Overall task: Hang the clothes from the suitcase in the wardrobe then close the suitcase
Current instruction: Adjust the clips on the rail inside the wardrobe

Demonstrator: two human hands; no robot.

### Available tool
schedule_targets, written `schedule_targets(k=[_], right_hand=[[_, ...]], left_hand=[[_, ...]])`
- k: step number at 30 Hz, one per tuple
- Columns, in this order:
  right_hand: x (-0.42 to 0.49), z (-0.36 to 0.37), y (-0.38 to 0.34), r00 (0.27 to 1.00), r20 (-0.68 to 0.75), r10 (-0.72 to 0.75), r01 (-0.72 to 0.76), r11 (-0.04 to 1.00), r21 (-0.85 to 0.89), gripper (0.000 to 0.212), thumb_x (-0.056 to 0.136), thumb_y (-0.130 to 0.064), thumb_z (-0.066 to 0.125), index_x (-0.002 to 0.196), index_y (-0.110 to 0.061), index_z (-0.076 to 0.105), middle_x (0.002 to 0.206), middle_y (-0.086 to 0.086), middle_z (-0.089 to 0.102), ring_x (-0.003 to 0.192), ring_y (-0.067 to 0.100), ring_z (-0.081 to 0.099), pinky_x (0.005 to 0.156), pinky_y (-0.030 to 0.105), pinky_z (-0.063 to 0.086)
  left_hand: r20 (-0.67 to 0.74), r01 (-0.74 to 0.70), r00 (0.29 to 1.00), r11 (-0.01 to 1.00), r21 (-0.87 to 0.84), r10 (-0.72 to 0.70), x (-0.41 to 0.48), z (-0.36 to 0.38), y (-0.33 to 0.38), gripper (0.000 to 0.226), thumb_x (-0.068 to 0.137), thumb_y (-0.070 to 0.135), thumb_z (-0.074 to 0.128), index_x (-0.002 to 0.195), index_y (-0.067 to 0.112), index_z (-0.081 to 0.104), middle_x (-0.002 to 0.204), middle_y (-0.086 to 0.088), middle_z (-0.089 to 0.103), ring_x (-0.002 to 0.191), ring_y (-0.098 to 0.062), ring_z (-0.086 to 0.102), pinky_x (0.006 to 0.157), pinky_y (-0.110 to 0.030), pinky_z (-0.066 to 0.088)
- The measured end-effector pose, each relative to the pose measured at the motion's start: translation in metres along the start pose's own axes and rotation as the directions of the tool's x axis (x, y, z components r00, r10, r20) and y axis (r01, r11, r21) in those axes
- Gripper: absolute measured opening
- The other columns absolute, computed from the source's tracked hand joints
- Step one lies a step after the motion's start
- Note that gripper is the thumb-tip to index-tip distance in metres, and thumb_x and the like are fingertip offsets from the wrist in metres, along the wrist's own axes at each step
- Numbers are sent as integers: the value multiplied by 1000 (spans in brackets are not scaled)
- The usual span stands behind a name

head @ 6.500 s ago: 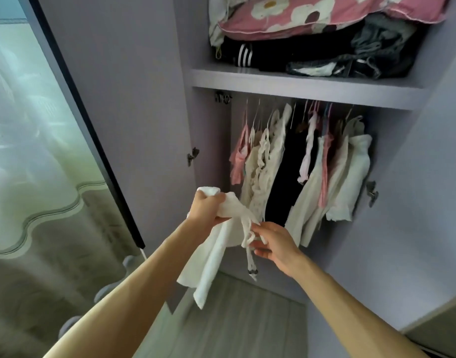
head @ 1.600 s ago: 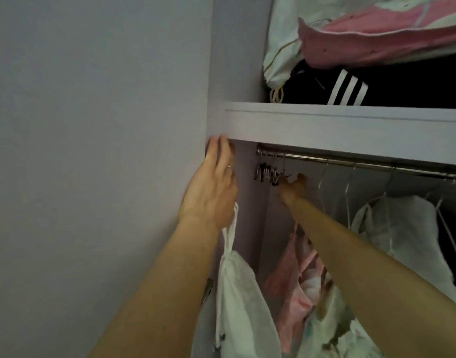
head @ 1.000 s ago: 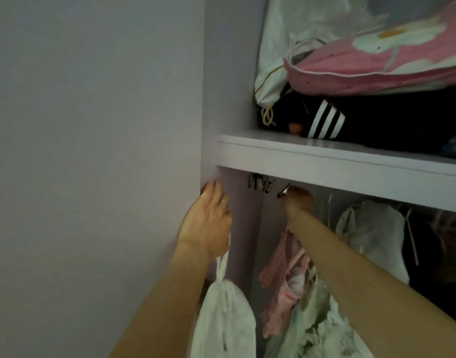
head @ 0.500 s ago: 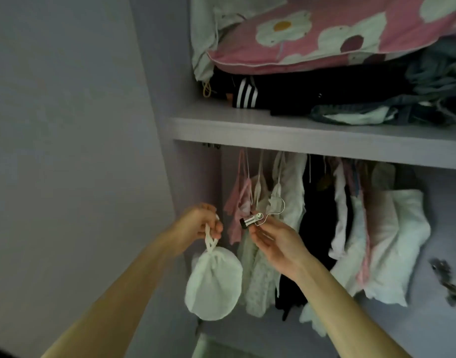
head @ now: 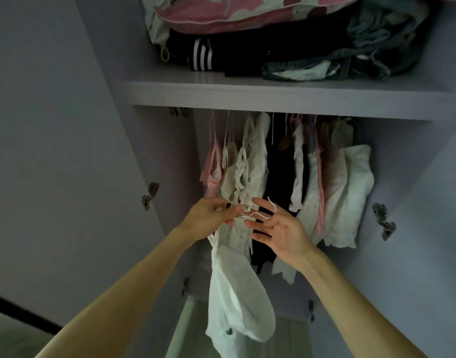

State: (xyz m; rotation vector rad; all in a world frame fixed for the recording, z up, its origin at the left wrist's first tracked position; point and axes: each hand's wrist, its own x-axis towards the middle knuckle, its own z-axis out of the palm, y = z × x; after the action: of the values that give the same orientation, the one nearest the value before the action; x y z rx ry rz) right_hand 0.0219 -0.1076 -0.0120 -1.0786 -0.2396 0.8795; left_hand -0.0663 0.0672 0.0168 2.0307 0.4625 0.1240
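White garment dangles in front of the open wardrobe, its strap and a clip hanger pinched in the left hand. Right hand is spread wide beside the hanger's wire hook. Inside, hung clothes fill the lower space, and the shelf holds folded dark clothes under a pink floral pillow.

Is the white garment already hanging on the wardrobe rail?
No, the white garment dangles from the left hand, which grips it.

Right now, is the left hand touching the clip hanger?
Touching: the head view shows the left hand pinching the clip hanger between thumb and fingertips.
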Motion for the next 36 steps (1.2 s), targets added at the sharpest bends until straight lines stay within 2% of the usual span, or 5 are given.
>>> schedule_targets(k=[18, 22, 28, 31, 36], right_hand=[[-33, -44, -29, 994, 100, -51, 96, 847, -523, 28, 87, -19, 74, 114, -13, 72, 103, 4, 76, 93, 20, 72, 83, 31, 59], [-23, -51, -26, 994, 107, -21, 57, 936, -347, 28, 82, -20, 74, 108, -11, 73, 105, 8, 74, 96, 21, 69, 90, 34, 57], [-12, -53, -12, 977, 195, 90, -108, 991, 84, 10, 93, -27, 58, 92, -21, 65, 134, 9, 63, 132, 21, 53, 114, 47, 33], [-10, -42, -8, 946, 307, 100, -159, 972, 173, 33, 97, -30, 49, 74, -22, 71, 140, 13, 57, 134, 24, 50, 114, 50, 32], [-5, -31, -6, 927, 356, 114, -217, 940, 262, 28, 94, -30, 51, 99, -18, 74, 124, 13, 65, 116, 28, 59, 96, 41, 42]], left_hand=[[310, -73, 951, 981, 181, 13, 6, 30, 31, 34, 87, 55, 66, 57, 39, 66, 57, 17, 55, 52, 2, 48, 61, -18, 42], [345, -67, 938, 966, 251, -24, 14, 25, 37, 40, 82, 63, 68, 78, 23, 64, 64, 8, 61, 57, -9, 49, 62, -27, 42], [455, 144, 883, 989, -32, -114, 25, 11, 65, 42, 90, 52, 47, 81, 10, 49, 54, -5, 38, 51, -19, 30, 55, -27, 34], [496, 178, 860, 982, -64, -123, 28, 6, 75, 43, 101, 48, 33, 89, 10, 49, 56, -5, 36, 52, -19, 26, 58, -29, 33], [466, 239, 866, 969, -69, -180, 31, -4, 82, 45, 101, 50, 36, 91, 9, 51, 62, -7, 36, 51, -17, 28, 59, -29, 33]])
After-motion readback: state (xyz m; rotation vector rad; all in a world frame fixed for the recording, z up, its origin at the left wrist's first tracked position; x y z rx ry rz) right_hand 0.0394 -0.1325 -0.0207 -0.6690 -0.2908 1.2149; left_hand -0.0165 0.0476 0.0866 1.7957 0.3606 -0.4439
